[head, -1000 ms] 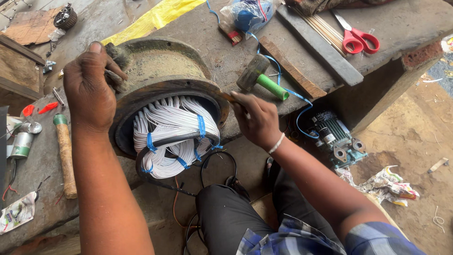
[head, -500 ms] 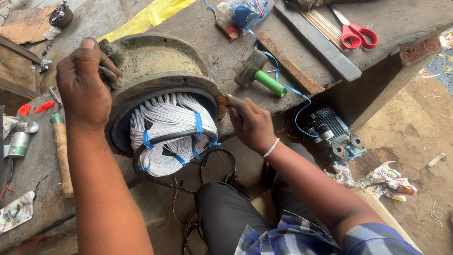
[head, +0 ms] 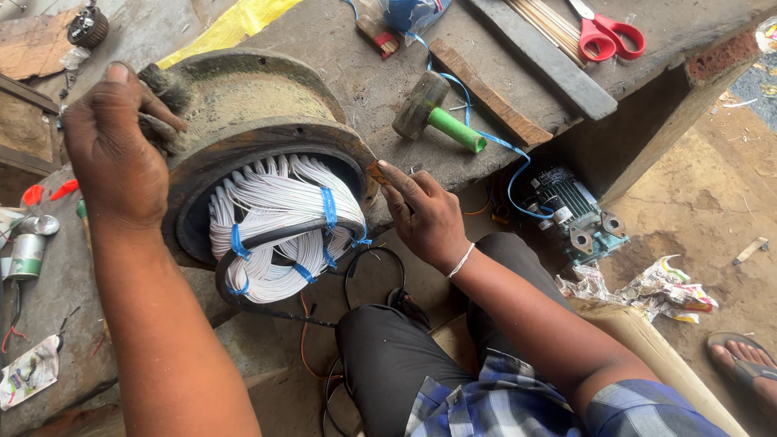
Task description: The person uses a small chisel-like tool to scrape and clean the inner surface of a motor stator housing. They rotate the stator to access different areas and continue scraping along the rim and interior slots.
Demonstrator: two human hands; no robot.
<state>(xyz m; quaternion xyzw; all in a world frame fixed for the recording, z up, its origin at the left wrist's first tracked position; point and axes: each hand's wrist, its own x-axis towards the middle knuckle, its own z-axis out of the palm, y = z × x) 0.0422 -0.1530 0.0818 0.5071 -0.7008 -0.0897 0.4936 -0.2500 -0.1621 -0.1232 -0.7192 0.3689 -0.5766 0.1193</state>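
Rough concrete workbench (head: 380, 89) fills the upper view, with bare dirt ground below and to the right. Lying on its side at the bench edge is a large motor stator housing (head: 243, 105), its open end tipped toward the person so the windings can be reached. Inside it, white winding coils (head: 275, 226) bulge out, bundled by blue ties and crossed by a black sleeved lead; thin black wires trail down toward the lap. The left hand (head: 113, 154) wraps over the housing's upper left rim, fingers curled shut around a dark lug there, seemingly to steady the heavy casing. The right hand (head: 421, 214) rests at the right rim, fingertips pressed together on a small brownish piece against the edge; what exactly it pinches I cannot tell. Behind it lies a mallet with a green handle (head: 441, 121), close enough to grab. A small teal motor (head: 571, 214) sits under the bench ledge. Red-handled scissors (head: 607, 32) lie at the far end, well apart. A sandalled foot (head: 745, 360) shows at the lower right corner.
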